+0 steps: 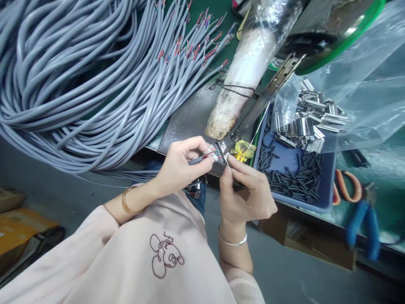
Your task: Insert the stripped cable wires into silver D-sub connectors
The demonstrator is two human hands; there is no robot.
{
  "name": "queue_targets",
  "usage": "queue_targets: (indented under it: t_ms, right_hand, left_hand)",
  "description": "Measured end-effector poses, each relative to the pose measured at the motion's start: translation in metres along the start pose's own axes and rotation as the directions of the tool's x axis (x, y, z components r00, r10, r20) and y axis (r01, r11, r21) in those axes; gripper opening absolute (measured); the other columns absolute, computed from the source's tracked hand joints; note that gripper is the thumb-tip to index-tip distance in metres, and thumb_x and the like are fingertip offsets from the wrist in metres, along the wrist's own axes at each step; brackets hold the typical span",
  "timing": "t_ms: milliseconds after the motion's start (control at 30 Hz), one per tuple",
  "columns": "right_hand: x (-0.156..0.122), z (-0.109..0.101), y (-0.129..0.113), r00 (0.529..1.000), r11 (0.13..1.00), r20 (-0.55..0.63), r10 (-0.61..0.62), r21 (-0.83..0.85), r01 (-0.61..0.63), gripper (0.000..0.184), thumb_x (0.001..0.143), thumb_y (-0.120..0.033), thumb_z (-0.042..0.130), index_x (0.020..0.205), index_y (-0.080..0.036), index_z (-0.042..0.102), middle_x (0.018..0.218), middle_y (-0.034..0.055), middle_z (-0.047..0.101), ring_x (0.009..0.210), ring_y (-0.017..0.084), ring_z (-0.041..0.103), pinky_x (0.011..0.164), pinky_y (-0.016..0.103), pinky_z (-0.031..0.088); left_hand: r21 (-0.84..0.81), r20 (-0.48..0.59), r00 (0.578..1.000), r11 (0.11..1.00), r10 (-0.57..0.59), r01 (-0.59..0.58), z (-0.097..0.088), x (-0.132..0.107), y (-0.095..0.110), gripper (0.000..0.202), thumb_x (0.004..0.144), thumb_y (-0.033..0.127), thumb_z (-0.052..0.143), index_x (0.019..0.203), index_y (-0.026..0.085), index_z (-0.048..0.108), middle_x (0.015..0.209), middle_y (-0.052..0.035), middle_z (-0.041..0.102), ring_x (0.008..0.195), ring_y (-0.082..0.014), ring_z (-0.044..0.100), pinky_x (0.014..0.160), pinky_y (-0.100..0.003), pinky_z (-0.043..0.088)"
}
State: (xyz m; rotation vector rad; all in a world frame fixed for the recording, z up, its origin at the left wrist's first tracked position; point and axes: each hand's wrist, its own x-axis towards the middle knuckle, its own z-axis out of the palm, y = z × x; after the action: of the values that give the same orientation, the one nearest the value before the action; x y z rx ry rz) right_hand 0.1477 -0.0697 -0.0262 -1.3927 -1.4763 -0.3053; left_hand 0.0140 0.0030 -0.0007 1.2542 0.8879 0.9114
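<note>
Two hands meet: left hand (182, 164) pinches grey round cable (196, 160); right hand (247, 192) grips ridged metal connector (222, 150).

Single head-mounted view, aimed forward and down past the pink sweatshirt (126, 261). Close range on left hand (180, 166) and right hand (247, 196) at the workbench (218, 12) front edge. Rolled framing: bench edge slanting across mid-frame, floor (284, 270) below.

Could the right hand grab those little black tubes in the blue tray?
Probably yes. The right hand is just beside the blue tray, whose top is open above the black tubes. But it is pinching a metal connector, so it would have to let go first.
</note>
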Motion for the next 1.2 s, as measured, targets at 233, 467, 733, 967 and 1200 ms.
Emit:
queue_targets:
  t_ms: [233, 467, 733, 967, 1200]
  right_hand:
    - [0.000, 0.002, 0.001, 0.999, 0.999, -0.010, 0.033, 0.019, -0.033, 0.017, 0.083, -0.008, 0.078, 0.089, -0.019, 0.066, 0.096, 0.0033, 0.081, 0.084, 0.015, 0.079, 0.078, 0.026, 0.064]
    - [-0.001, 0.001, 0.000, 1.000, 1.000, 0.004, 0.027, -0.003, -0.027, 0.017, 0.084, -0.009, 0.078, 0.090, -0.020, 0.067, 0.097, 0.0038, 0.081, 0.085, 0.016, 0.079, 0.078, 0.026, 0.064]
    - [0.005, -0.003, -0.005, 0.999, 0.994, 0.015, -0.036, -0.101, 0.037, 0.017, 0.083, -0.011, 0.080, 0.088, -0.020, 0.067, 0.096, 0.0032, 0.082, 0.084, 0.015, 0.079, 0.079, 0.024, 0.064]
    - [0.001, -0.006, -0.003, 0.990, 0.979, 0.061, -0.125, -0.153, 0.133, 0.017, 0.085, -0.009, 0.077, 0.087, -0.018, 0.063, 0.091, 0.0041, 0.082, 0.078, 0.013, 0.079, 0.076, 0.018, 0.062]
    - [-0.001, -0.007, -0.008, 1.000, 0.997, 0.021, 0.022, -0.075, -0.021, 0.020, 0.081, -0.007, 0.080, 0.084, -0.019, 0.065, 0.091, -0.0002, 0.081, 0.077, 0.012, 0.078, 0.075, 0.020, 0.062]
  left_hand:
    - [0.000, -0.017, 1.000, 1.000, 0.015, -0.015, 0.000, 0.001, -0.002, 0.016, 0.078, 0.023, 0.071, 0.071, 0.017, 0.058, 0.062, 0.0013, 0.055, 0.053, -0.0066, 0.045, 0.046, -0.019, 0.032]
    - [0.022, -0.021, 0.999, 0.999, 0.027, -0.027, 0.001, 0.000, -0.001, 0.015, 0.078, 0.022, 0.070, 0.071, 0.016, 0.058, 0.068, -0.0001, 0.062, 0.050, -0.0041, 0.042, 0.044, -0.017, 0.031]
    - [0.006, 0.013, 1.000, 1.000, 0.029, -0.029, -0.001, 0.001, 0.003, 0.015, 0.077, 0.021, 0.071, 0.071, 0.016, 0.058, 0.075, -0.0021, 0.066, 0.053, -0.0044, 0.045, 0.046, -0.016, 0.036]
    - [0.002, 0.066, 0.995, 0.997, -0.072, 0.072, -0.004, -0.003, -0.001, 0.016, 0.077, 0.020, 0.073, 0.072, 0.017, 0.057, 0.064, 0.0026, 0.054, 0.049, -0.0042, 0.037, 0.045, -0.019, 0.032]
    - [-0.212, 0.103, 0.991, 0.972, -0.086, 0.107, -0.007, -0.008, 0.003, 0.021, 0.076, 0.021, 0.073, 0.083, 0.019, 0.053, 0.066, 0.0073, 0.054, 0.041, -0.0011, 0.042, 0.039, -0.016, 0.029]
